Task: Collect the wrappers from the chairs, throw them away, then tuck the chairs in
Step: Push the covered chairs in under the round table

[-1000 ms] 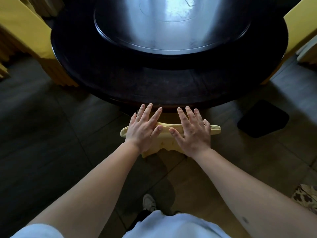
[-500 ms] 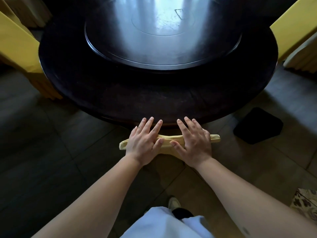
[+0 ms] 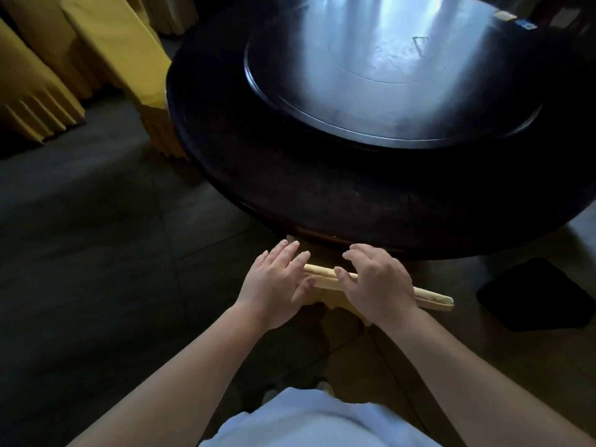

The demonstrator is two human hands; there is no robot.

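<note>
A chair in a yellow cover stands pushed in against the near edge of the round dark table (image 3: 290,175). Only the top rail of the chair back (image 3: 433,301) shows, running from between my hands to the right. My left hand (image 3: 274,285) lies flat on the rail's left part, fingers straight and apart. My right hand (image 3: 377,285) rests over the middle of the rail with its fingers arched and lifted, not wrapped around it. No wrapper shows in either hand or on the chair.
A shiny round turntable (image 3: 387,75) fills the table's middle; small flat items (image 3: 506,16) lie at its far right edge. Yellow-covered chairs (image 3: 113,50) stand at the left, one close to the table. A black square thing (image 3: 535,295) sits on the floor at the right.
The chair back has slid closer under the table edge. My right fingers have lifted and curled off the rail. My view has swung, bringing the left chairs into sight.
</note>
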